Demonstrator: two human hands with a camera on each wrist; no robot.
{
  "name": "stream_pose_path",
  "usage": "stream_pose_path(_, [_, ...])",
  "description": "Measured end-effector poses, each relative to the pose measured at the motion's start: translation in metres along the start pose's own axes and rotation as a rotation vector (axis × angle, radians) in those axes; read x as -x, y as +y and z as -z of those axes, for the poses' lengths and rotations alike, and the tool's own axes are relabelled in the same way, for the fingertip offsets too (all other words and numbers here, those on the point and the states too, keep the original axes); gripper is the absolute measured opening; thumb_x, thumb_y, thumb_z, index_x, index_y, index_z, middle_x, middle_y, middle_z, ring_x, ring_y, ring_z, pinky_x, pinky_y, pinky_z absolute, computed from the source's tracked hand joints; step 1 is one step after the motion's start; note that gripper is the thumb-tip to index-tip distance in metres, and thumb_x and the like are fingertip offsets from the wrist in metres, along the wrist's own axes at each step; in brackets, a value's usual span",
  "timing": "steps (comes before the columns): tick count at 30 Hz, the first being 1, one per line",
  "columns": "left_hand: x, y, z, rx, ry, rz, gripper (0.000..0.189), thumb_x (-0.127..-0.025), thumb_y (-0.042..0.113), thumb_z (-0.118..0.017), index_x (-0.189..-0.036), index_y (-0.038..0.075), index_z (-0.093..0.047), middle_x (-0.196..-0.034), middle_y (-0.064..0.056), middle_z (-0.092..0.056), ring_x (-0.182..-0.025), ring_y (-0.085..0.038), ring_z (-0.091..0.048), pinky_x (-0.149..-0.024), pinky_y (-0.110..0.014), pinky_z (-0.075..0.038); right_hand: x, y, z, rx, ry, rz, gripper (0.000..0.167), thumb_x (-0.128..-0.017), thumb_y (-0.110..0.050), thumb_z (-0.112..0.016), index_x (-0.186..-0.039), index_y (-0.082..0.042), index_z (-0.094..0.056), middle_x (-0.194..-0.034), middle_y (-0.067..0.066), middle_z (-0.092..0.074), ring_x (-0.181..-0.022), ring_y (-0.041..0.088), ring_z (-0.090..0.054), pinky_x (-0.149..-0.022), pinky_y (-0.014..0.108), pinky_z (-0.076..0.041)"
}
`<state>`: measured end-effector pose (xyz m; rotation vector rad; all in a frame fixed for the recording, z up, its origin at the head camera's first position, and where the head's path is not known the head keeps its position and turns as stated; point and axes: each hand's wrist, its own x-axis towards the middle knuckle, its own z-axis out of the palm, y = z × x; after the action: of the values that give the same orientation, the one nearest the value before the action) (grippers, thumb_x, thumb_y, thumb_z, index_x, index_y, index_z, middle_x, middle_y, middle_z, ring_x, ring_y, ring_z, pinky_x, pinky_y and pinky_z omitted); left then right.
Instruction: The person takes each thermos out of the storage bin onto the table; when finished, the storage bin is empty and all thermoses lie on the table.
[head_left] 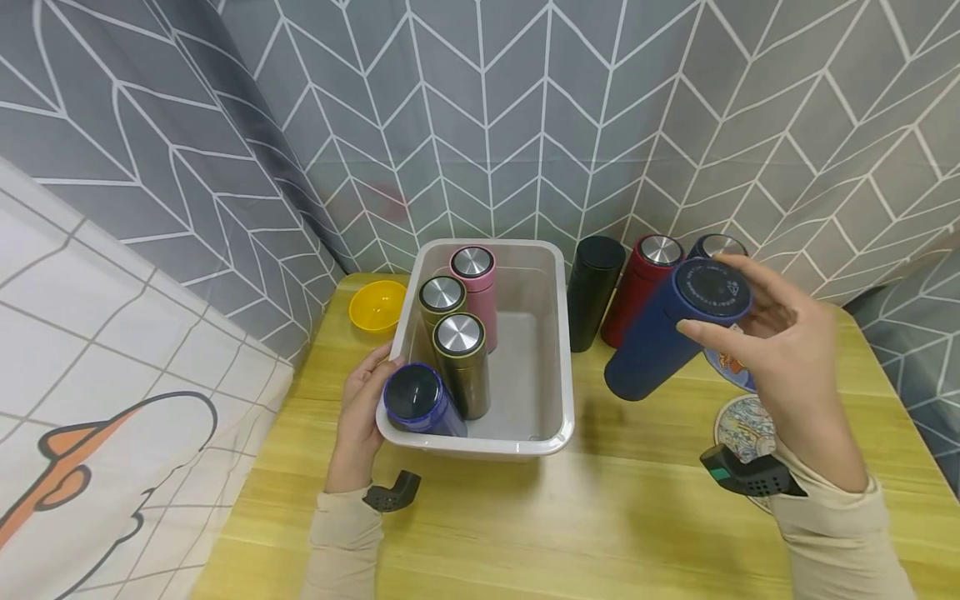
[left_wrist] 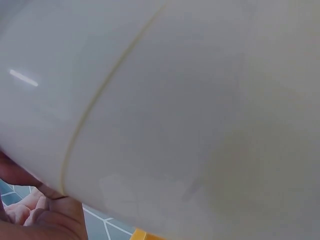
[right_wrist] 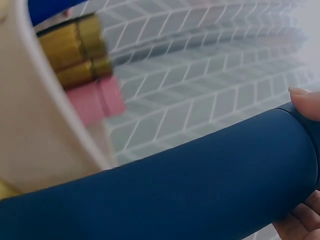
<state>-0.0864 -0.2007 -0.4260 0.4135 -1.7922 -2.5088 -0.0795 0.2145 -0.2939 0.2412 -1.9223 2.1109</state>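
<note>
My right hand point(head_left: 801, 343) holds a navy blue thermos bottle point(head_left: 648, 342) by its lid end, tilted and raised over the table, to the right of the bin. The same bottle point(right_wrist: 190, 185) fills the lower part of the right wrist view. At the left wall of a light beige plastic bin point(head_left: 566, 367), my left hand point(head_left: 362, 410) grips the rim. Inside stand a pink bottle point(head_left: 483, 304), a gold-green bottle point(head_left: 435, 312), a darker bronze bottle point(head_left: 467, 375) and, leaning in the near left corner, a bright blue bottle point(head_left: 420, 400).
Behind the held bottle stand a black bottle point(head_left: 588, 300), a red bottle point(head_left: 633, 287) and another dark blue bottle point(head_left: 705, 243). A yellow bowl point(head_left: 377, 306) sits left of the bin. Round patterned coasters point(head_left: 742, 425) lie under the right arm. A grey patterned curtain point(head_left: 480, 125) hangs behind the table.
</note>
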Motion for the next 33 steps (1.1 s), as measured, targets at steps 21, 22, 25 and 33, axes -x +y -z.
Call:
stream_pose_path(21, [0.0,0.0,0.0,-0.007,-0.009,0.001,0.027,-0.096,0.008,-0.056,-0.117,0.02,-0.067,-0.104,0.008,-0.069,-0.097,-0.009,-0.063,-0.085,-0.021,-0.054,-0.01,0.07,0.045,0.18,0.346,-0.194,0.067,-0.067,0.006,-0.088,-0.128,-0.012,-0.067,-0.106,-0.011,-0.074,-0.092,0.002,-0.069,-0.072,0.007,-0.052])
stream_pose_path(22, [0.0,0.0,0.0,-0.006,-0.008,0.001,0.027,-0.096,0.008,-0.056,-0.117,0.021,-0.067,-0.104,0.008,-0.069,-0.096,-0.009,-0.063,-0.085,-0.021,-0.054,-0.011,0.072,0.046,0.181,0.36,-0.191,0.066,-0.066,0.006,-0.088,-0.126,-0.012,-0.067,-0.106,-0.011,-0.074,-0.091,0.002,-0.069,-0.072,0.008,-0.052])
stream_pose_path(25, [-0.001,0.0,0.0,-0.005,-0.007,0.005,0.027,-0.096,0.008,-0.056,-0.116,0.022,-0.068,-0.104,0.008,-0.069,-0.096,-0.009,-0.063,-0.085,-0.021,-0.054,-0.014,0.077,0.049,0.167,0.383,-0.18,0.065,-0.065,0.008,-0.088,-0.124,-0.011,-0.068,-0.105,-0.009,-0.074,-0.092,0.004,-0.068,-0.073,0.008,-0.052])
stream_pose_path(33, [-0.001,0.0,0.0,-0.011,-0.005,0.012,0.027,-0.096,0.008,-0.056,-0.111,0.027,-0.069,-0.106,0.008,-0.068,-0.098,-0.009,-0.062,-0.086,-0.022,-0.054,-0.019,0.086,0.055,0.143,0.397,-0.174,0.065,-0.065,0.008,-0.088,-0.124,-0.011,-0.068,-0.105,-0.008,-0.074,-0.091,0.005,-0.069,-0.073,0.009,-0.053])
